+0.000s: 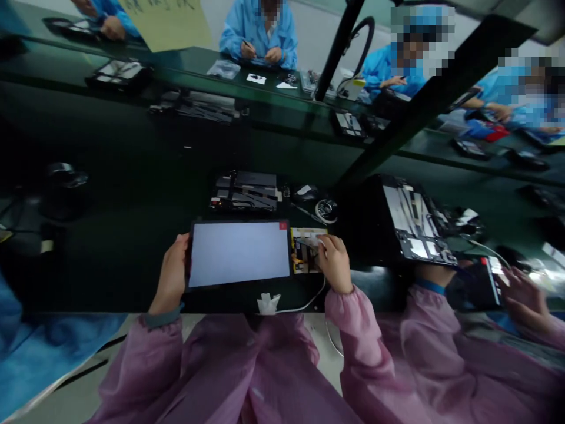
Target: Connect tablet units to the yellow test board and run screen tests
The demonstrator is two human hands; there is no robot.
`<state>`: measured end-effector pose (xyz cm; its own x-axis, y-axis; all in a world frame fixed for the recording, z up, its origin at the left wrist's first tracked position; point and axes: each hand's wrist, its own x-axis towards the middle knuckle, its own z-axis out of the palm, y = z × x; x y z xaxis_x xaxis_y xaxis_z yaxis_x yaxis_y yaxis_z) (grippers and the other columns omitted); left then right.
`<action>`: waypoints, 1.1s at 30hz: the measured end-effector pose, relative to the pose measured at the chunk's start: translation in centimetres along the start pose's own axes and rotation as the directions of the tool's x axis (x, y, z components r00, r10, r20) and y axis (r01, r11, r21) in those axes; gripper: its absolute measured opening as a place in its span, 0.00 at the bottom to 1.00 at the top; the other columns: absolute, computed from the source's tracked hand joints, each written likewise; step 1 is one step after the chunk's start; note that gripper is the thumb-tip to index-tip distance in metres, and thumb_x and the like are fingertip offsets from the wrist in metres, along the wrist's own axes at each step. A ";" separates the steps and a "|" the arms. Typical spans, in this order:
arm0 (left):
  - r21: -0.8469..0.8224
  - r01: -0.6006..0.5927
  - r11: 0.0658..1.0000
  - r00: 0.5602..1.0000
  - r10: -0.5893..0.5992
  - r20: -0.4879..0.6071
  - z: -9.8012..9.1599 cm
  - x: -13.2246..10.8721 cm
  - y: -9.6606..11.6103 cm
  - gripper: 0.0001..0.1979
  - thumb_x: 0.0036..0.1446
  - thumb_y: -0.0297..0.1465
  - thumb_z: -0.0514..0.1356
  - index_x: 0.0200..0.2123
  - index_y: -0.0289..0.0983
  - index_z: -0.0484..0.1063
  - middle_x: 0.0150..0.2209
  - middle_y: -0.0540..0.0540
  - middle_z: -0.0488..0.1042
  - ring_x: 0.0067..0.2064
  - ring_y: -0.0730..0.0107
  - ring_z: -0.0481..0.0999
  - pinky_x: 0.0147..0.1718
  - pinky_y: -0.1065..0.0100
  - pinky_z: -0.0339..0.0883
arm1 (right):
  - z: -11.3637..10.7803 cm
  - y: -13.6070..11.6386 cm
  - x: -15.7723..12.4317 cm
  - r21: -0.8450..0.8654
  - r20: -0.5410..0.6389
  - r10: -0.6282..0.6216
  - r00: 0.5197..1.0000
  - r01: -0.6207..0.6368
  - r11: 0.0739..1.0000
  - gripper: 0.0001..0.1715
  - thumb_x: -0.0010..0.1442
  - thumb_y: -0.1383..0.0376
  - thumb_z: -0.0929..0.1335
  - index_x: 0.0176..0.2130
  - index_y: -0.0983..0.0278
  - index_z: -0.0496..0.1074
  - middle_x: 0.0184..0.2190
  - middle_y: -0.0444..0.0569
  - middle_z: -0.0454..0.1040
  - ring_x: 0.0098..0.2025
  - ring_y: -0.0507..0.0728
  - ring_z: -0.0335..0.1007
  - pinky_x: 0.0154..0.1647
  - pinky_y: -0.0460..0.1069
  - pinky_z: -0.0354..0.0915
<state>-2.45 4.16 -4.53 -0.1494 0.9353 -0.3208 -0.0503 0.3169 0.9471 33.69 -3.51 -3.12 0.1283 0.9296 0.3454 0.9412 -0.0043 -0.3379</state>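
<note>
A tablet screen [241,253], lit plain white with a small red mark in its upper right corner, lies in front of me. My left hand [171,272] grips its left edge, thumb along the side. Against the screen's right edge sits a circuit board [304,259] with a yellow border and small parts. Over the board's right side my right hand [334,259] is closed, its fingertips pinched together. Whatever they pinch is hidden. A white cable [304,307] runs from near that hand to a crumpled white piece [269,302] at the table's front edge.
Behind the screen lies a stack of opened tablet bodies [247,191], beside a coiled cable [325,210]. To the right stands a black box [375,229] with more tablet parts. A co-worker's hand [525,297] works at far right. A dark post [397,123] slants overhead.
</note>
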 end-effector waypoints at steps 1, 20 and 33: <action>0.016 0.008 1.000 1.000 -0.007 -0.012 0.0 0.0 0.0 0.29 0.57 0.54 0.54 0.48 0.38 0.74 0.38 0.46 0.79 0.38 0.60 0.78 0.31 0.66 0.71 | 0.4 0.9 0.3 -0.024 0.035 -0.007 0.999 0.008 1.000 0.15 0.65 0.70 0.60 0.45 0.66 0.73 0.41 0.55 0.74 0.44 0.61 0.67 0.47 0.56 0.66; 0.316 -0.004 0.949 0.989 0.050 -0.138 0.7 -0.7 0.7 0.25 0.61 0.50 0.51 0.49 0.40 0.74 0.49 0.45 0.77 0.50 0.57 0.75 0.48 0.62 0.70 | 1.7 1.4 0.4 -0.117 0.055 -0.021 0.998 0.027 0.993 0.17 0.67 0.67 0.59 0.49 0.65 0.72 0.42 0.54 0.74 0.43 0.60 0.67 0.44 0.53 0.60; 0.654 -0.704 0.276 0.639 0.649 0.413 4.4 -7.4 4.0 0.15 0.65 0.35 0.52 0.52 0.39 0.69 0.50 0.42 0.73 0.53 0.60 0.72 0.55 0.59 0.65 | -2.4 2.2 -1.9 0.127 0.122 -0.263 0.957 0.248 0.960 0.16 0.55 0.78 0.61 0.37 0.63 0.71 0.49 0.55 0.70 0.57 0.62 0.59 0.53 0.58 0.61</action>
<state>2.77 -0.84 1.62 0.2797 0.8682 0.4098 0.7375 -0.4676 0.4873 36.28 -6.23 -2.40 -0.1634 0.9358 0.3124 0.8960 0.2733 -0.3500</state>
